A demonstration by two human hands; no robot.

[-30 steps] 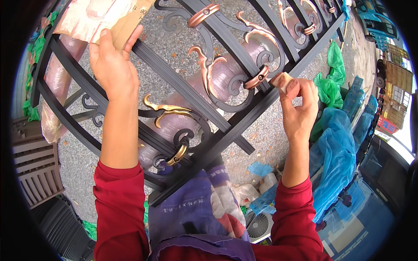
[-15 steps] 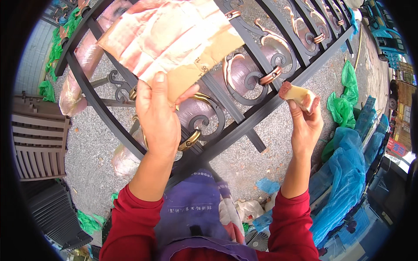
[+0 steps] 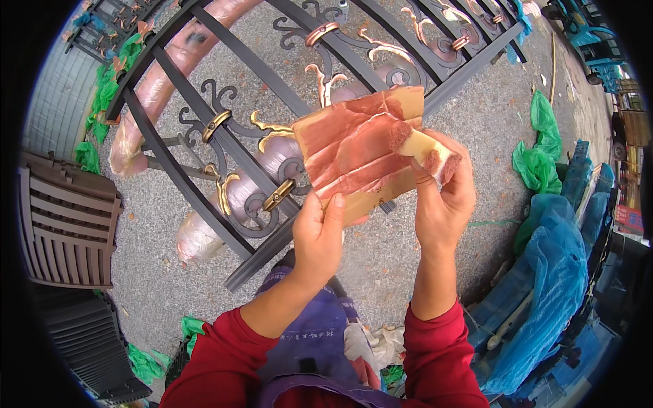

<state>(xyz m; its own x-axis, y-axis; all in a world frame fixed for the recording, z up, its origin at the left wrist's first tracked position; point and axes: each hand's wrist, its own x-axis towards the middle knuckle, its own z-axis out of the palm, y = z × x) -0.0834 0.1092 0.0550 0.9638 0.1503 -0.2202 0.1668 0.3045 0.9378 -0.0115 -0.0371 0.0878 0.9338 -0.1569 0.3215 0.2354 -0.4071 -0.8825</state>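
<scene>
My left hand (image 3: 317, 238) pinches the lower edge of a creased piece of cardboard (image 3: 343, 153), thumb on top. Copper-coloured paint covers most of its upper face, while bare brown shows along the edges. In my right hand (image 3: 445, 207) is a pale yellow sponge (image 3: 423, 147) with copper-stained ends, held over the cardboard's right part; whether they touch I cannot tell. Beyond both hands lies a black metal fence panel (image 3: 178, 92) with curled scrolls. Some scrolls and collars are gold, such as the collar (image 3: 278, 195) left of the cardboard; others farther off are copper.
Plastic-wrapped rolls (image 3: 197, 234) lie beneath the panel on grey gravelly ground. Brown slatted panels (image 3: 68, 228) stand at the left. Blue netting (image 3: 544, 272) and green plastic (image 3: 541, 146) lie at the right. A blue vehicle (image 3: 595, 51) is at the far right.
The cardboard has come nearer and to the right, lower over the panel. My right hand has brought the sponge leftward over it. The view has shifted, showing more of the panel's left part.
</scene>
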